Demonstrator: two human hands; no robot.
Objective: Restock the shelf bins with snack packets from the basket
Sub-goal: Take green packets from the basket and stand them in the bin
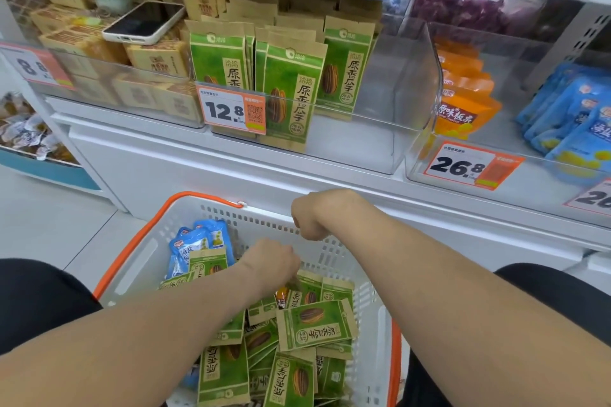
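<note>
The left hand [271, 263] is dipping among green snack packets [315, 324] lying in the basket [142, 261] — its fingers are hiding underneath, grip impossible to tell. The right hand [309, 218] is hovering nearby, fingers curling around nothing.

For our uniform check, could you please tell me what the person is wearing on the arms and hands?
Both forearms are bare down to the wrists; no sleeve shows. The left hand and right hand wear no gloves, and neither wrist carries a watch or band. Whether any rings are worn cannot be told. Only black clothing shows beside the arms.
</note>
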